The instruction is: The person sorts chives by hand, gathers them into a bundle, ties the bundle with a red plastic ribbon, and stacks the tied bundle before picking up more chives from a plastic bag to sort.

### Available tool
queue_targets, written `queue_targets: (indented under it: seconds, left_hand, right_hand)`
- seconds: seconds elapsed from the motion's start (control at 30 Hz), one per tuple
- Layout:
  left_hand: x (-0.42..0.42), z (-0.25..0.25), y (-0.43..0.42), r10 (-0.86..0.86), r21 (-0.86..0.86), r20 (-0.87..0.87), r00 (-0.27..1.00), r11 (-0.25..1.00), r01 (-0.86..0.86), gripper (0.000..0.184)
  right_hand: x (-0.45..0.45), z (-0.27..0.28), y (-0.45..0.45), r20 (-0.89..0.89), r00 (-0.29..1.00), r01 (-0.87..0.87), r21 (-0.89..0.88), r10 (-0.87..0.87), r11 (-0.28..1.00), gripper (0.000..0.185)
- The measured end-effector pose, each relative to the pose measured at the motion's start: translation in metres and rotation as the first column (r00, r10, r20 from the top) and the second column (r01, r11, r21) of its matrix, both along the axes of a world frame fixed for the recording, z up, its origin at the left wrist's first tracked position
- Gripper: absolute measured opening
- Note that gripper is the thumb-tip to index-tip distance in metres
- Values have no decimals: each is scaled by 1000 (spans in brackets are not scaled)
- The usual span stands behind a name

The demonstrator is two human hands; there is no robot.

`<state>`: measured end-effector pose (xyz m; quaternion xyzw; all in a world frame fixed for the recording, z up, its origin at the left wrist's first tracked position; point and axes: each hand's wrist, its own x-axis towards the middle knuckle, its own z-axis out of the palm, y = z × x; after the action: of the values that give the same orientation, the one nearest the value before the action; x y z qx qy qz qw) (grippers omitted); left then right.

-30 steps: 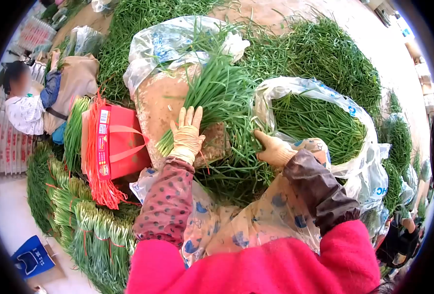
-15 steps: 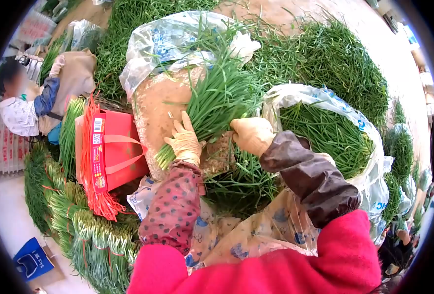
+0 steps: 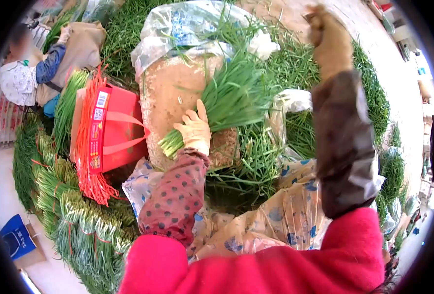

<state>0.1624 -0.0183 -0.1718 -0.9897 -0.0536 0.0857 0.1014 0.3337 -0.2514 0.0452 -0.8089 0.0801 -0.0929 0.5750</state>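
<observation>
Flat on a worn board (image 3: pixel 163 83), slanting from lower left to upper right: a loose bunch of garlic chives (image 3: pixel 236 95), slim green blades fanned at the upper end, pale stem ends gathered at the lower. Left hand (image 3: pixel 195 128) palm down across the stems, gripping the bunch, one finger straight, the others bent, in a wrinkled cream glove; behind it, a dusty-pink sleeve cover (image 3: pixel 173 196) with dark dots. Right hand (image 3: pixel 331 39) raised high, well apart from the bunch, gloved and blurred; cannot tell whether holding anything. Below it, nearly vertical, a creased, shiny dark-brown sleeve cover (image 3: pixel 344 142). Beyond the board, a crumpled clear plastic bag (image 3: pixel 178 27) with blue print. To the left, a boxy red bag (image 3: pixel 121 132) with looped handles, limp red ties (image 3: pixel 87 157) draped down its side. To the right, a translucent white bag (image 3: pixel 295 100) around more chives (image 3: pixel 300 132). Lower left, tied bundles (image 3: pixel 79 235) in rows. Farther left, a co-worker (image 3: pixel 18 83) in a pale top.
</observation>
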Motion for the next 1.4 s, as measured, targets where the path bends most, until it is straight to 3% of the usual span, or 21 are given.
queue_targets:
  seconds: [0.03,0.1,0.13,0.2,0.23,0.3,0.4,0.47,0.53,0.63,0.67,0.73,0.77,0.8,0.87,0.93,1.0,1.13,1.23,1.33,1.4]
  left_hand:
    - [0,-1,1,4,5,-27,1000,1000,-4,69]
    - [-1,-9,2,9,17,-22,1000,1000,-8,71]
    - [-1,-14,3,8,15,-17,1000,1000,-7,71]
    - [0,-19,2,31,79,14,999,996,-32,119]
    - [0,-4,3,25,-75,-22,999,997,-26,73]
    - [4,4,2,51,-93,-89,995,994,-59,76]
    - [-2,25,7,33,-206,-175,984,976,-70,88]
    - [-3,38,6,-39,-187,-386,922,982,-36,107]
    - [-28,53,2,-76,-41,-319,945,997,67,99]
    - [-79,72,-4,-142,-439,-49,989,892,106,92]
    - [-93,65,-2,-142,-662,82,987,732,160,90]
    - [-111,59,-27,130,-954,-280,951,-149,-260,76]
    - [-111,43,-42,172,-835,-441,881,-437,-333,55]
    - [-104,31,-40,175,-835,-437,882,-443,-326,55]
    - [-84,14,-35,-59,-328,-749,660,-832,-447,66]
    - [-72,14,-36,-7,-374,-703,711,-847,-378,76]
    - [-56,15,-34,-6,-260,-734,679,-921,-290,93]
    - [-37,14,-39,-13,-81,-834,552,-986,-145,116]
    - [-24,14,-39,-57,17,-860,506,-996,-83,123]
    - [-16,10,-40,-29,-8,-859,512,-998,-69,126]
    - [-12,0,-42,-9,62,-928,371,-990,129,124]
  right_hand:
    - [20,25,-19,133,978,132,200,-160,971,23]
    - [38,57,-41,475,873,135,-455,111,880,30]
    - [37,68,-48,537,761,290,-783,364,550,37]
    - [50,84,-60,226,973,223,-972,-34,-80,68]
    - [53,71,-63,281,941,276,-960,191,53,60]
    - [51,6,-43,414,599,253,-910,685,329,74]
    - [-61,-49,92,-419,577,-457,-877,701,-148,77]
    - [-94,-85,121,-464,340,-482,-833,818,-272,72]
    - [-104,-161,136,-270,387,-463,-884,882,-67,53]
    - [-93,-174,127,-320,432,-511,-857,843,-63,67]
    - [-93,-174,124,-323,432,-512,-857,842,-66,67]
    - [-95,-160,119,-268,387,-461,-885,882,-67,72]
    - [-90,-146,115,-299,364,-516,-853,882,-76,74]
    - [-85,-126,112,-328,340,-568,-818,881,-86,76]
    - [-64,-118,106,-222,601,-733,-537,768,418,69]
    - [-33,-129,91,-88,908,-419,-224,410,880,64]
    - [8,-138,73,-150,956,-263,-73,250,962,61]
    - [57,-142,80,-346,908,-290,-107,238,951,42]
    - [77,-152,88,-553,784,-463,-221,280,859,63]
    - [79,-190,108,-566,749,-321,143,343,936,30]
    - [63,-182,89,-479,729,-175,560,490,809,14]
